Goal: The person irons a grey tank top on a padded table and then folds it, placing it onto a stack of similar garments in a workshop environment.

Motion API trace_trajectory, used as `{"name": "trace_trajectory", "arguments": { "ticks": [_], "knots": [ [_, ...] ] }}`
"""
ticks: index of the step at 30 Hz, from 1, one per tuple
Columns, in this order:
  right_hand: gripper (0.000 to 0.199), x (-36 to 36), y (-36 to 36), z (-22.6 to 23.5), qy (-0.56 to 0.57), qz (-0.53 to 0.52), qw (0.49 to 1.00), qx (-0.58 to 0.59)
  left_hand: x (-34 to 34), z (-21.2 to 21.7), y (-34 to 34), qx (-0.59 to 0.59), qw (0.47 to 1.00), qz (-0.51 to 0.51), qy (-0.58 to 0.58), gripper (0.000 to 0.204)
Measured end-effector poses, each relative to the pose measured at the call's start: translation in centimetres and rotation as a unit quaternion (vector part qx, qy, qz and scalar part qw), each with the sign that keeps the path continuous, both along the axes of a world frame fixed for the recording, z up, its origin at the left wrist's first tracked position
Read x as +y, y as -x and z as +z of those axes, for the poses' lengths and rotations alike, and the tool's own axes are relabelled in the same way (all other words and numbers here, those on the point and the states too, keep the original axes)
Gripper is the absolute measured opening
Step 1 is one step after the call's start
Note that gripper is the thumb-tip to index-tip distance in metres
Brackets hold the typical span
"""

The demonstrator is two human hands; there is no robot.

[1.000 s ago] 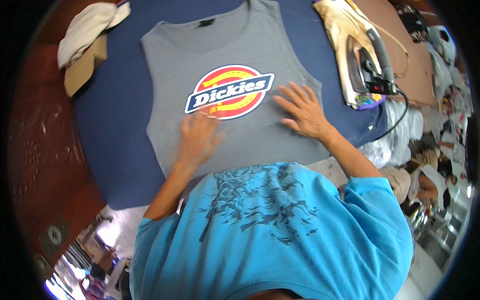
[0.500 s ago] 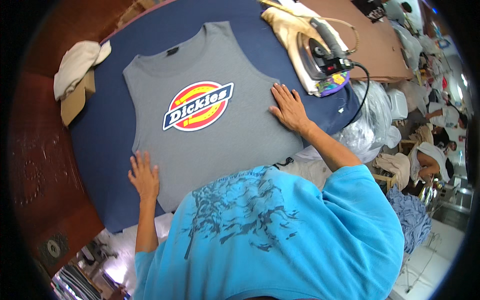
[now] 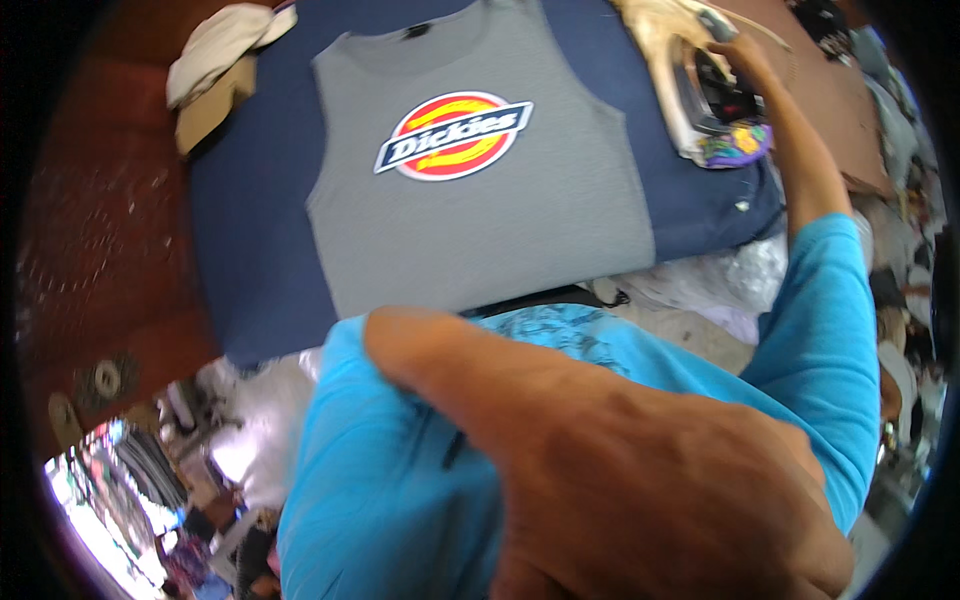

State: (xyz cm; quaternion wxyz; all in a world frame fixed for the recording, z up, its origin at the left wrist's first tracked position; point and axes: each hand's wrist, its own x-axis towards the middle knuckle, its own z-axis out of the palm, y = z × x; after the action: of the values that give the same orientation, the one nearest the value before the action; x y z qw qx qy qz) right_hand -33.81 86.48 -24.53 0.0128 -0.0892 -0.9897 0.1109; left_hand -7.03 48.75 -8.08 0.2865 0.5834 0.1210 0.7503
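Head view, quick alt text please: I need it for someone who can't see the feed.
A grey sleeveless shirt with a round red, yellow and blue emblem lies flat on a blue padded board. The right hand reaches to the iron at the board's far right, while the left hand looms close to the camera, touching nothing visible.

The sleeveless shirt (image 3: 480,210) is a matt grey knit cloth, lying smooth, with a printed round badge (image 3: 455,135) whose red, yellow and navy ink looks flatter and slightly shinier than the weave around it. Under it the bench (image 3: 250,250) is covered in a dull navy fabric pad, soft-looking and without sheen. The iron (image 3: 705,95) has a glossy dark plastic body and a pale, worn cloth wrapped about it. A folded cream cloth (image 3: 215,45) at the bench's far left corner looks soft and matt. The floor (image 3: 90,250) is a rough, speckled reddish surface. The person's blue sleeve (image 3: 820,300) is smooth, matt jersey.
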Motion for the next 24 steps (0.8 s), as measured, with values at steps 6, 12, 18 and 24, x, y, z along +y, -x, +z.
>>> {"name": "trace_trajectory", "arguments": {
  "ticks": [6, 12, 18, 24],
  "knots": [
    [0.058, -1.8, -2.2, -0.1, 0.019, 0.014, 0.994, 0.102, -0.6, 0.7, -0.1, -0.002, 0.990, -0.068, -0.128, 0.036],
    [0.064, -12.0, -10.9, 4.4, 0.006, 0.067, 0.990, 0.121, -7.1, -4.8, 6.3, 0.089, 0.987, 0.003, 0.132, 0.022],
    [0.063, -20.3, -15.2, 2.8, 0.052, 0.009, 0.997, -0.054, -8.9, -23.2, 21.2, 0.185, 0.693, 0.452, 0.530, 0.029],
    [0.057, -22.2, -15.2, 1.9, 0.006, -0.081, 0.995, -0.048, -4.9, -28.3, 28.9, 0.475, 0.522, 0.499, 0.503, 0.044]
  ]
}}
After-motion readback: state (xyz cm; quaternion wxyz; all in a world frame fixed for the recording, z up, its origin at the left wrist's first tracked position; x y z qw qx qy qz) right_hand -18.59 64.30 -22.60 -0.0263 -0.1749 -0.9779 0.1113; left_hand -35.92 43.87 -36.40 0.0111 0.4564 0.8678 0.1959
